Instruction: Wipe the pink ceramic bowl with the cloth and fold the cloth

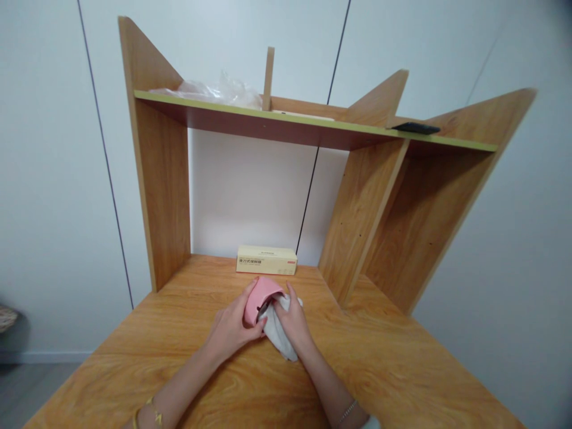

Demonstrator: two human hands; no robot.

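My left hand (232,326) grips a pink cup (260,298), tipped on its side just above the wooden desk (179,357). My right hand (292,325) is closed on a white cloth (279,336) and presses it against the cup's opening. The cloth hangs down to the desk between my wrists. Both hands meet at the middle of the desk, a little in front of a cream box.
A long cream box (267,260) lies at the back of the desk against the white wall. Wooden side panels rise on both sides. The upper shelf (286,122) carries crumpled clear plastic (214,92) at left and a flat black object (415,127) at right.
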